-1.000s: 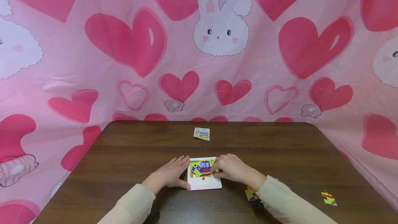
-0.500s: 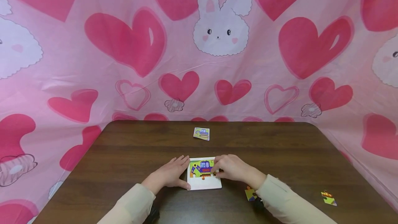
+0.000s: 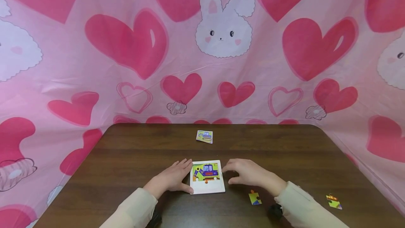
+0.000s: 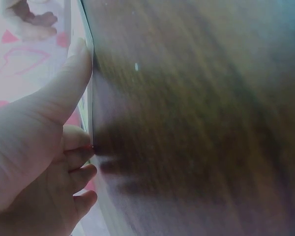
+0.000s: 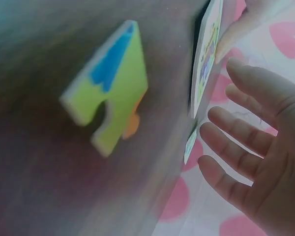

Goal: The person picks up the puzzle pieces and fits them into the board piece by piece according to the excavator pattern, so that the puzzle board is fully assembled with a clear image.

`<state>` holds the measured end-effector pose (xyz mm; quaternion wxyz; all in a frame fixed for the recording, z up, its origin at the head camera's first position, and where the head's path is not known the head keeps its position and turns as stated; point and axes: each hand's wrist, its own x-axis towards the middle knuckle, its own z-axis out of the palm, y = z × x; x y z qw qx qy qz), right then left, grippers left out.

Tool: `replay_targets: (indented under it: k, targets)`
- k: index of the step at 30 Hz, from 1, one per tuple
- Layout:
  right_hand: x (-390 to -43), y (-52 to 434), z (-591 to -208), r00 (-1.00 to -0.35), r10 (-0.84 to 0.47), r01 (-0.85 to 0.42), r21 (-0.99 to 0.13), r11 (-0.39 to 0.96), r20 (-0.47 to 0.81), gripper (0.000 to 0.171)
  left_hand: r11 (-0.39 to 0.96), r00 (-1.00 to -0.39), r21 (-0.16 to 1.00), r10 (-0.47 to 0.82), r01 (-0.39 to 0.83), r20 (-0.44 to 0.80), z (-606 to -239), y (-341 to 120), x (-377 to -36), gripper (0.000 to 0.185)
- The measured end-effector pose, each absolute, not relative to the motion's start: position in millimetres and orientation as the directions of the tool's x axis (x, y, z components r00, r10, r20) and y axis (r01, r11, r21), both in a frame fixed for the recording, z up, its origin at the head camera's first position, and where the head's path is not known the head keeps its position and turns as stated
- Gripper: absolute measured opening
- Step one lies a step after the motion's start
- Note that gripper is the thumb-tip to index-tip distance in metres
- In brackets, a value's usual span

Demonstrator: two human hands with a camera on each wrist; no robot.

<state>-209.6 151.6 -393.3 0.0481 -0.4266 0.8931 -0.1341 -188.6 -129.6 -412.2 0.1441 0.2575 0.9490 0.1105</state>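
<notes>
1. The puzzle board (image 3: pixel 207 187) lies flat on the desk in front of you, between your two hands, its white frame roughly square to you.
2. Its upper part carries the joined picture (image 3: pixel 207 171) of a purple digger on green. By the look of it, that upper portion is done; the strip nearest you shows bare white, with an orange knob jutting down into it.
3. Your left hand (image 3: pixel 178 177) rests along the board's left edge, fingers straight, thumb at the near corner. It steadies the edge, as I judge it, rather than pinching it.
4. Your right hand (image 3: pixel 246 173) is just beside the right edge, its grip wide and holding nothing, thumb and fingers parted. Whether a fingertip touches the frame, I cannot tell.
5. Two loose pieces are left outside the frame: the nearer piece (image 3: pixel 254 198), green with blue and an orange knob, below your right hand; and the farther piece (image 3: pixel 334 201), well apart to the right. Both seem to belong to the bare strip.
6. Your right sleeve (image 3: pixel 303 203) lies between those pieces, with a dark device (image 3: pixel 275 211) under its cuff, so mind both there.
7. Beyond the board, the small picture card (image 3: pixel 204 136) shows the digger; behind the desk (image 3: pixel 142 161) hangs a pink heart-patterned cloth (image 3: pixel 221 69).
</notes>
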Motion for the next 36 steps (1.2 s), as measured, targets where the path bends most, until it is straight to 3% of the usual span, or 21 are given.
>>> replay_targets:
  k: [15, 25, 36]
  targets:
    - [-182, 210, -403, -0.641, -0.765, -0.724, -0.383, 0.573, 0.068, 0.033, 0.845, -0.828, 0.284, 0.517, 0.453, -0.217, -412, -129, -187, 0.092]
    - [-170, 232, -408, -0.682, -0.731, -0.647, -0.45, 0.616, -0.022, 0.029, 0.846, -0.828, 0.27, 0.519, 0.461, -0.213, -413, -130, -187, 0.092]
    - [-164, 237, -413, -0.671, -0.741, -0.674, -0.426, 0.603, 0.014, 0.023, 0.844, -0.826, 0.265, 0.523, 0.467, -0.211, -412, -129, -186, 0.091]
